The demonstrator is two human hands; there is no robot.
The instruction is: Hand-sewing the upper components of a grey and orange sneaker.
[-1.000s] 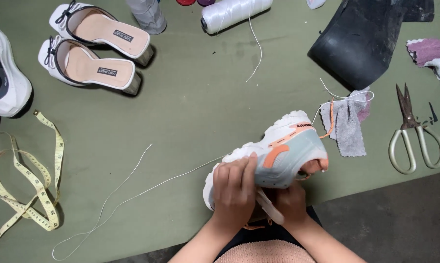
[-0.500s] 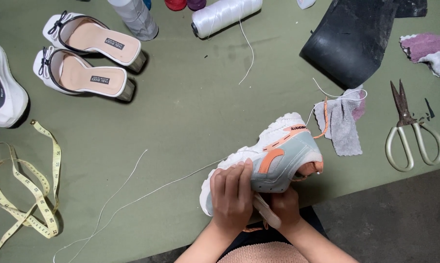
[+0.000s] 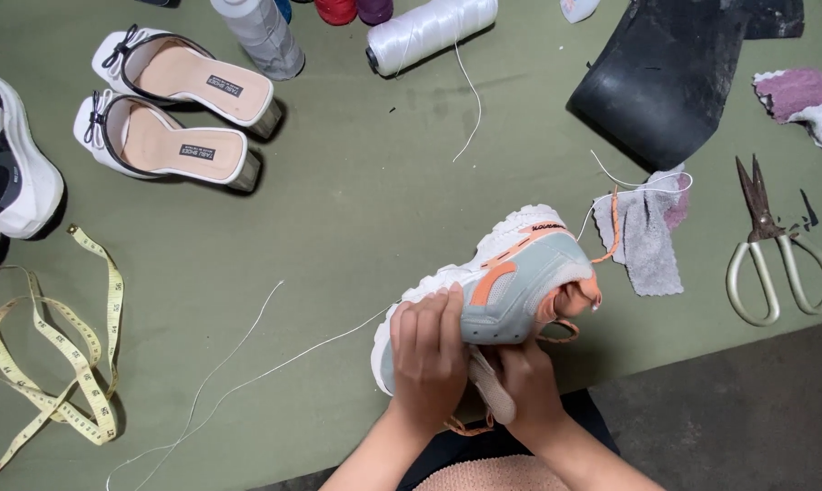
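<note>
While both hands work at the near edge of the green table, the left hand clamps its fingers over the toe of a pale blue and orange sneaker lying on its side, and the right hand grips it from beneath, fingers curled on it. White thread trails leftward. Beyond lie grey cloth, scissors, a yellow tape measure, white heeled mules and a white thread spool.
</note>
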